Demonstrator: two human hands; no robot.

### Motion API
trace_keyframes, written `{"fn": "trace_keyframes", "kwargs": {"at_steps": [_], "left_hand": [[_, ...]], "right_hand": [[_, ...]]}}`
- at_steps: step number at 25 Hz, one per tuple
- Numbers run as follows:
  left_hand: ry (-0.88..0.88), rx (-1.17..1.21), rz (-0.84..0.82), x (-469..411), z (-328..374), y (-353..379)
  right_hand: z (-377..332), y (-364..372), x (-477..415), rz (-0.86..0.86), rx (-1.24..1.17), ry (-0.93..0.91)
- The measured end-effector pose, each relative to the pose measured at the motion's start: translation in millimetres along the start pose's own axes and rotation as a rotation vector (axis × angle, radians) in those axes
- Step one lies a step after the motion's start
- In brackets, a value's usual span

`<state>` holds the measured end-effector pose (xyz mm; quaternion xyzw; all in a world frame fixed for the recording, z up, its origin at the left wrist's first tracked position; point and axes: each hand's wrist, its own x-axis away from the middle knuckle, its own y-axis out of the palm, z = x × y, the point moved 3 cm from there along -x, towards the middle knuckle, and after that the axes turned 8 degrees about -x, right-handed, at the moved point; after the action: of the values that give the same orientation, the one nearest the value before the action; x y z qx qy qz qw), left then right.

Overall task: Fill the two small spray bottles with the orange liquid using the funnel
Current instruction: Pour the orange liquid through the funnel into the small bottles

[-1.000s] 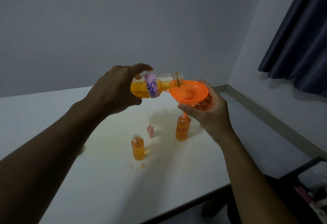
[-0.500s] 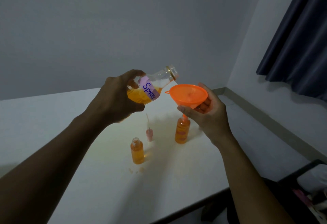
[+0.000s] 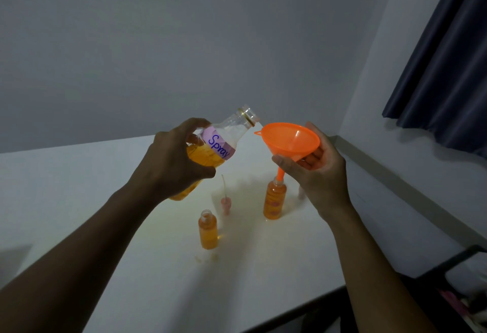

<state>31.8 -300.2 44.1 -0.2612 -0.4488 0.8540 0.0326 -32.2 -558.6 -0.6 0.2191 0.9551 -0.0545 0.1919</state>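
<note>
My left hand [image 3: 171,161] grips a clear supply bottle [image 3: 210,153] with a pink "Spray" label. It holds orange liquid and tilts mouth-up toward the right, with no liquid running out. My right hand [image 3: 319,169] holds an orange funnel [image 3: 291,139], whose spout sits in the neck of the right small spray bottle [image 3: 274,199]. That bottle is full of orange liquid. The left small spray bottle [image 3: 208,230] stands open nearer me, also filled with orange liquid.
A pink spray pump head [image 3: 225,202] with its thin tube stands between the two small bottles on the white table [image 3: 263,267]. Small orange drips [image 3: 200,258] lie by the left bottle. The table's front edge runs bottom right; a dark rack [image 3: 461,293] lies beyond it.
My left hand tipped the supply bottle back from pouring into the funnel, raising its mouth clear of the rim. The funnel stays in the right small bottle.
</note>
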Motion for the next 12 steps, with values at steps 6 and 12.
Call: {"fn": "trace_keyframes", "kwargs": {"at_steps": [6,12], "left_hand": [[-0.031,0.011,0.006,5.6,-5.9,-3.7],[-0.065,0.043,0.029,14.1,-14.0,-17.8]], "right_hand": [[-6.3,-1.6,2.9,0.036,-0.026,0.010],[-9.4,0.1,4.7,0.095,-0.045,0.070]]}}
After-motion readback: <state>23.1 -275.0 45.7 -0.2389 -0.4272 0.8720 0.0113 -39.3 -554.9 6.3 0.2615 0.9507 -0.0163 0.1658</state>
